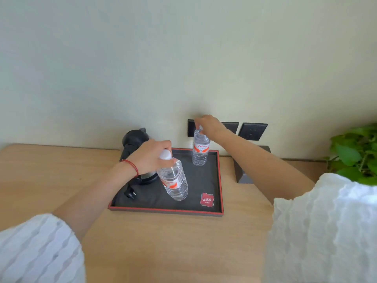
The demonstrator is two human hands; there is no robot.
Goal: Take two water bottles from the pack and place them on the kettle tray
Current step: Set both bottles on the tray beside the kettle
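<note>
A dark tray with a red rim (167, 209) lies on the wooden table. My left hand (151, 156) grips the neck of a clear water bottle (174, 180) with a red-and-white label and white cap; the bottle leans slightly over the tray's middle, its base at the tray floor. My right hand (208, 125) holds the cap end of a second water bottle (201, 149) that stands upright at the tray's back right corner. A black kettle (135, 139) sits on the tray's back left, partly hidden by my left hand. The bottle pack is out of view.
A black plug (130, 194) lies on the tray's left side. A red logo (207, 199) marks its front right corner. Black wall sockets (253, 131) sit behind the tray. A dark box (243, 173) stands right of the tray, and a green plant (356, 154) at far right.
</note>
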